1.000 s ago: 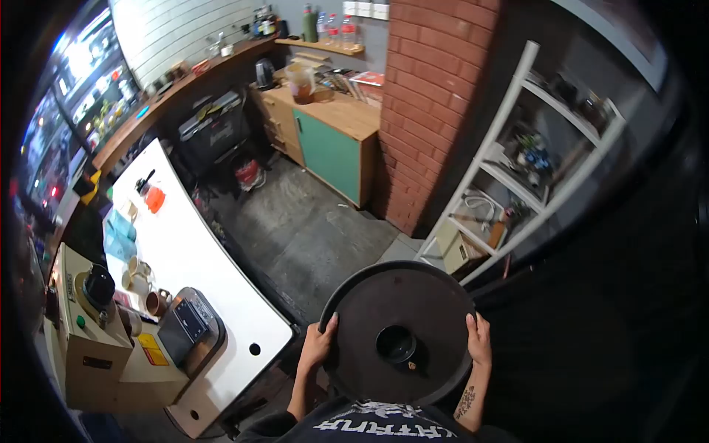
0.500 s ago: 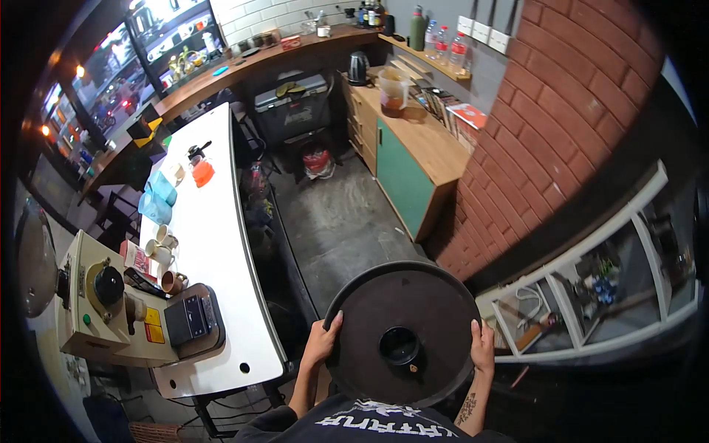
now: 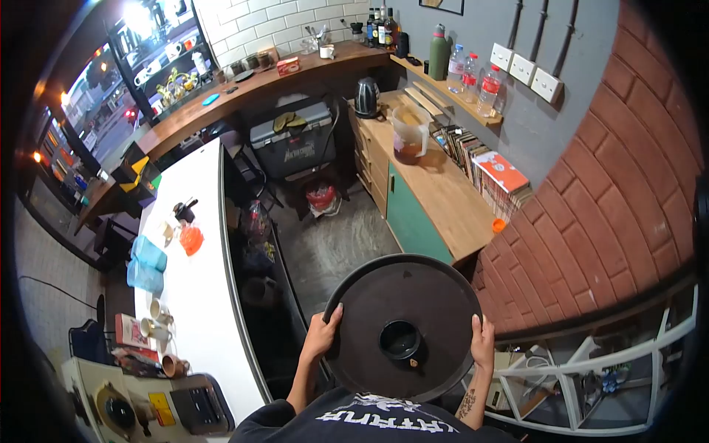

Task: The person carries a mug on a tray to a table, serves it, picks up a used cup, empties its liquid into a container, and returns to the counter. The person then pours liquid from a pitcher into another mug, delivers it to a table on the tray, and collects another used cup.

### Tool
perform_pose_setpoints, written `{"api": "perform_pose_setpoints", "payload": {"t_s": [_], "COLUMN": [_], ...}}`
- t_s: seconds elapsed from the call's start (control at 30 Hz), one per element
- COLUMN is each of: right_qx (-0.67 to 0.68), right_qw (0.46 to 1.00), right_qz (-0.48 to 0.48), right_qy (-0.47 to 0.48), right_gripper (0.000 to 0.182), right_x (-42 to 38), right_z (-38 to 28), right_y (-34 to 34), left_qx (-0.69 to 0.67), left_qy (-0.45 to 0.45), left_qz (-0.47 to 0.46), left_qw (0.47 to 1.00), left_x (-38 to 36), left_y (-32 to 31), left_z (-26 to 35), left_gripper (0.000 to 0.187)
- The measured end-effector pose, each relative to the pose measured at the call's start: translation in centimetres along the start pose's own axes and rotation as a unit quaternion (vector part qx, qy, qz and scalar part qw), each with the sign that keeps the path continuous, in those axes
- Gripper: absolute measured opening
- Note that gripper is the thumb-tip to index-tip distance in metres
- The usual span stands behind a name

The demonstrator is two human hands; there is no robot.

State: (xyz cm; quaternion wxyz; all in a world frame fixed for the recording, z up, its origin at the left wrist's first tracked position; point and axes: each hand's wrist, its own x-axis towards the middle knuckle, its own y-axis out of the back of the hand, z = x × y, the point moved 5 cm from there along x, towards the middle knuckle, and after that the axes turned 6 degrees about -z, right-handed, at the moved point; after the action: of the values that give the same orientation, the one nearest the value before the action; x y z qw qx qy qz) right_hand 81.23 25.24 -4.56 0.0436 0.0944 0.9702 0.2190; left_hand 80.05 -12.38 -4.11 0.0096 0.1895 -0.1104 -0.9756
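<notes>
A round dark serving tray point(image 3: 369, 303) is held out in front of my body. My left hand point(image 3: 323, 332) is closed on its left rim, thumb on top. Across from it, my right hand point(image 3: 482, 342) grips the right rim the same way. A small dark cup point(image 3: 399, 340) stands near the middle of the tray, and what is inside it is too dim to make out. Just below the cup lies a small brownish piece point(image 3: 413, 362) that I cannot identify.
On my left runs a white table point(image 3: 199, 303) with mugs point(image 3: 156, 330), blue containers point(image 3: 145, 273) and a scale point(image 3: 198, 408). Ahead stands a wooden cabinet point(image 3: 425, 192) bearing a pitcher point(image 3: 408, 136) and a kettle point(image 3: 366, 98). A brick wall point(image 3: 591, 221) rises on the right.
The view has moved forward, so the cabinet, shelf and brick wall look nearer. The coffee machine and scale have slid toward the lower left. Both hands keep the same hold on the tray.
</notes>
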Motion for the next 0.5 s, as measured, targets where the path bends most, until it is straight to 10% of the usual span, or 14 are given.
{"api": "perform_pose_setpoints", "payload": {"t_s": [0.5], "right_qx": [0.147], "right_qw": [0.989], "right_qz": [-0.014], "right_qy": [-0.011], "right_gripper": [0.044], "right_x": [20.6], "right_z": [-1.8], "right_y": [-3.9], "left_qx": [-0.026], "left_qy": [0.014], "left_qz": [-0.003], "left_qw": [1.000], "left_x": [24.3], "left_y": [-1.1], "left_z": [6.9], "left_gripper": [0.045]}}
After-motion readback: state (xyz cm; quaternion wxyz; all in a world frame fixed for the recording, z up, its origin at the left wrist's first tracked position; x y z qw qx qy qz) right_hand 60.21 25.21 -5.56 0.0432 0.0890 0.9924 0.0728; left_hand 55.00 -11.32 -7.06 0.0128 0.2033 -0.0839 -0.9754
